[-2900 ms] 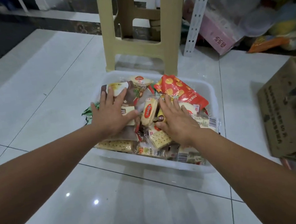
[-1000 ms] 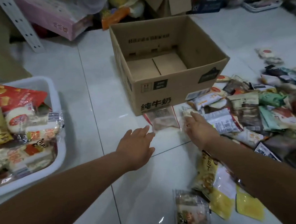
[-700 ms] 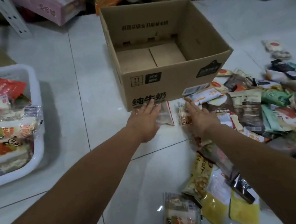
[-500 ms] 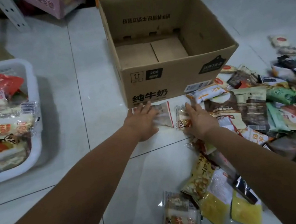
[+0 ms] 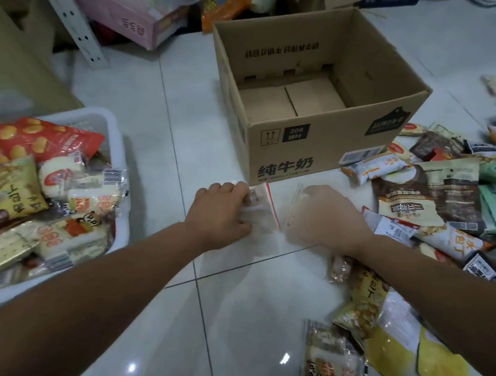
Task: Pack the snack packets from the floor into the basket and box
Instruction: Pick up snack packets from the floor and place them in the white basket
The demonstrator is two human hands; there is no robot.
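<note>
An open cardboard box (image 5: 323, 143) stands on the floor ahead, with only its bottom flaps showing inside. Just in front of it my left hand (image 5: 217, 215) curls its fingers round a clear packet with a red edge (image 5: 263, 208). Beside it my right hand (image 5: 323, 217) grips a small clear snack packet (image 5: 294, 205). A white plastic basket (image 5: 115, 161) at the left is heaped with snack packets. A spread of loose snack packets (image 5: 431, 201) covers the floor at the right and reaches down to a clear packet (image 5: 329, 363) near me.
A beige plastic stool (image 5: 3, 62) stands behind the basket. A perforated white shelf post (image 5: 77, 30), a pink carton (image 5: 129, 17) and other clutter line the far wall. Bare white tiles lie between basket and box.
I turned from the basket, where both hands pressed on the packets, to the box and the pile. Both hands reached to the packets in front of the box and curled round them.
</note>
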